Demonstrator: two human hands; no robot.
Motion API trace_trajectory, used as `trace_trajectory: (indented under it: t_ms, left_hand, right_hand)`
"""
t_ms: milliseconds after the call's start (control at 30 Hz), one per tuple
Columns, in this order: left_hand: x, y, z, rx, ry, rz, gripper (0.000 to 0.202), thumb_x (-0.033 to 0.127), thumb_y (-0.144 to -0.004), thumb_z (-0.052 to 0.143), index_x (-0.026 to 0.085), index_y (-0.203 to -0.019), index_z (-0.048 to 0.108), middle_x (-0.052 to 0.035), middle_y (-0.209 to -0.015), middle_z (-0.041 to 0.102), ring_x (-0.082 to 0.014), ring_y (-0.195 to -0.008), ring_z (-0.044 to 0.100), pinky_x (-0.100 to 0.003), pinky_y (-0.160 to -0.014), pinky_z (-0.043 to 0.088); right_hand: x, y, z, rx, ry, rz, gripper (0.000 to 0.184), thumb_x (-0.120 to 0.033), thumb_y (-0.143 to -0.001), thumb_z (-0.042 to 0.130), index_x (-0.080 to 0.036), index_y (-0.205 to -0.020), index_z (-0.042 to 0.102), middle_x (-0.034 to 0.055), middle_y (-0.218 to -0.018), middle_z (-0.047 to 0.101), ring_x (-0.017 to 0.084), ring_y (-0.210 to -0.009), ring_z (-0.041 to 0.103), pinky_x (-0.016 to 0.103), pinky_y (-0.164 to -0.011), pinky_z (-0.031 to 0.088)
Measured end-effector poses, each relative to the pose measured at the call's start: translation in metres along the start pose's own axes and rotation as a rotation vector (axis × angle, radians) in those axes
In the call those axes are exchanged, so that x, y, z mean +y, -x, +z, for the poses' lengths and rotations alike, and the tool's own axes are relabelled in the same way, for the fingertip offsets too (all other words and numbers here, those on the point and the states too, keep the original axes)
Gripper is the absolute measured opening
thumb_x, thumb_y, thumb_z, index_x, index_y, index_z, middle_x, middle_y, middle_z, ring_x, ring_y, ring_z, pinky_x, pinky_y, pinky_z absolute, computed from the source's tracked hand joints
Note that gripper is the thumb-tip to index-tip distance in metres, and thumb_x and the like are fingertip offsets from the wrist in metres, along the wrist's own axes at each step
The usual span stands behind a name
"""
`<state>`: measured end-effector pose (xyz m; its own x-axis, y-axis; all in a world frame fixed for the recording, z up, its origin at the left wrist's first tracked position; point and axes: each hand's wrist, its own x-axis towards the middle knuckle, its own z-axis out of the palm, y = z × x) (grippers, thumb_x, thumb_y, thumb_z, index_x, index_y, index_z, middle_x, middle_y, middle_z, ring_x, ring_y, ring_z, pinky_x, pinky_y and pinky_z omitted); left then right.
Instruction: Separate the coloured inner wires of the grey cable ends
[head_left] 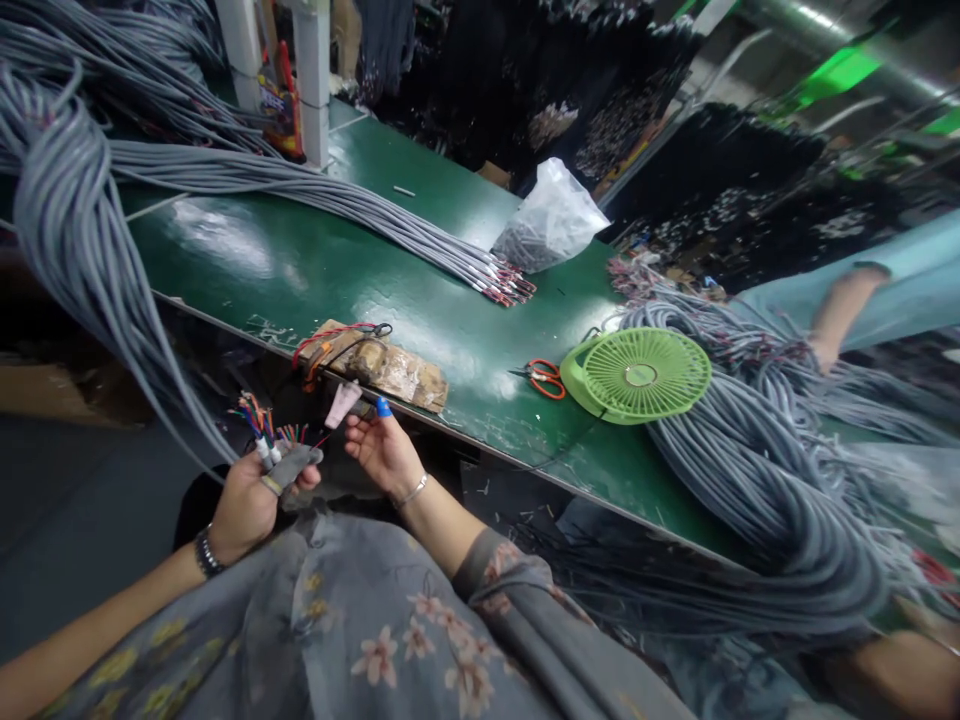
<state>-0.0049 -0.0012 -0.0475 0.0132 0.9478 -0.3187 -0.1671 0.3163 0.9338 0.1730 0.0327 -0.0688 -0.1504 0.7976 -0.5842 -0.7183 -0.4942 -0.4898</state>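
My left hand (247, 505) is closed around the ends of grey cables (266, 455). Their stripped tips fan out into many thin coloured wires (259, 415). A grey wrapping (292, 465) covers my thumb, with a yellowish band at its base. Just to the right, my right hand (386, 455) has curled fingers, and a blue finger cover (384, 407) sits on one fingertip. A thin dark wire seems to run between the hands; what my right fingers pinch is too small to make out. Beside them, a pinkish block (343, 404) juts from the table edge.
A tape-covered board (405, 375) with red and black leads lies on the green table (465, 340). Orange-handled scissors (546, 378), a green fan (641, 375), a plastic bag (551, 215) and grey cable bundles (337, 190) are around it. Another person's hand (825, 350) touches cables at right.
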Motion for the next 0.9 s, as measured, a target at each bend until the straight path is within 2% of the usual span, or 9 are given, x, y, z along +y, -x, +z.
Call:
trace_trajectory:
  t_ms: [167,300,433,533,633,700,767,833,900]
  left_hand:
    - [-0.006,0.003,0.003,-0.027,0.033,0.041,0.040,0.055,-0.062,0.088,0.018,-0.077,0.082,-0.0113,-0.077,0.084,-0.0277,-0.076,0.077,-0.037,-0.073,0.062]
    - [-0.011,0.008,0.006,-0.074,-0.008,0.010,0.030,0.047,-0.063,0.086,0.020,-0.076,0.079,-0.0085,-0.071,0.082,-0.0231,-0.063,0.073,-0.031,-0.055,0.056]
    - [-0.020,0.015,0.012,-0.216,-0.130,0.020,0.012,0.030,-0.071,0.077,0.020,-0.070,0.072,-0.0001,-0.064,0.076,-0.0163,-0.059,0.066,-0.027,-0.059,0.054]
    - [-0.029,0.018,0.019,-0.242,-0.199,0.092,0.009,0.024,-0.076,0.070,0.019,-0.069,0.068,0.0024,-0.061,0.071,-0.0134,-0.058,0.062,-0.025,-0.059,0.049]
    - [-0.039,0.017,0.024,-0.261,-0.210,0.197,0.006,0.022,-0.080,0.065,0.019,-0.077,0.068,0.0007,-0.069,0.075,-0.0138,-0.062,0.064,-0.025,-0.061,0.049]
    - [-0.047,0.015,0.025,-0.230,-0.277,0.236,0.007,0.017,-0.079,0.063,0.020,-0.083,0.067,-0.0001,-0.073,0.076,-0.0154,-0.064,0.067,-0.025,-0.061,0.050]
    - [-0.055,0.013,0.023,-0.183,-0.370,0.256,0.018,0.010,-0.072,0.062,0.022,-0.087,0.065,-0.0007,-0.075,0.077,-0.0183,-0.069,0.070,-0.026,-0.063,0.050]
    - [-0.062,0.012,0.021,-0.157,-0.420,0.260,0.028,0.007,-0.066,0.063,0.023,-0.089,0.064,-0.0009,-0.076,0.077,-0.0212,-0.072,0.072,-0.028,-0.064,0.050]
    - [-0.066,0.012,0.019,-0.186,-0.408,0.284,0.032,0.008,-0.064,0.065,0.023,-0.093,0.066,-0.0022,-0.079,0.079,-0.0236,-0.075,0.074,-0.029,-0.066,0.051]
  right_hand:
    - [0.001,0.006,-0.017,0.032,0.047,-0.008,0.030,-0.044,-0.089,0.076,-0.019,-0.074,0.067,0.0004,-0.073,0.068,0.011,-0.059,0.057,0.021,-0.056,0.049]
    - [0.007,0.008,-0.033,0.009,0.128,-0.022,0.023,-0.038,-0.078,0.084,-0.020,-0.078,0.069,-0.0002,-0.073,0.067,0.011,-0.059,0.056,0.022,-0.054,0.050]
    - [0.012,0.011,-0.046,-0.090,0.276,-0.065,0.029,-0.040,-0.072,0.086,-0.020,-0.087,0.072,-0.0016,-0.073,0.064,0.010,-0.058,0.053,0.021,-0.054,0.050]
    - [0.013,0.015,-0.054,-0.175,0.457,-0.144,0.030,-0.046,-0.076,0.082,-0.021,-0.088,0.071,-0.0018,-0.073,0.063,0.011,-0.059,0.053,0.022,-0.055,0.051]
    - [0.011,0.023,-0.062,-0.262,0.655,-0.242,0.031,-0.051,-0.084,0.076,-0.021,-0.086,0.070,-0.0007,-0.072,0.062,0.013,-0.060,0.055,0.024,-0.059,0.053]
    - [0.008,0.030,-0.068,-0.313,0.833,-0.300,0.031,-0.051,-0.086,0.075,-0.021,-0.096,0.072,0.0011,-0.077,0.066,0.016,-0.066,0.061,0.029,-0.067,0.056]
    - [0.005,0.036,-0.072,-0.383,1.060,-0.398,0.037,-0.053,-0.090,0.072,-0.023,-0.110,0.073,0.0046,-0.089,0.071,0.022,-0.084,0.068,0.037,-0.085,0.059]
    - [0.002,0.041,-0.070,-0.448,1.288,-0.542,0.043,-0.055,-0.092,0.069,-0.024,-0.121,0.071,0.0088,-0.106,0.073,0.028,-0.106,0.069,0.046,-0.102,0.055]
    - [0.000,0.045,-0.061,-0.502,1.471,-0.695,0.049,-0.057,-0.092,0.067,-0.024,-0.129,0.069,0.0120,-0.119,0.069,0.032,-0.117,0.065,0.051,-0.108,0.051]
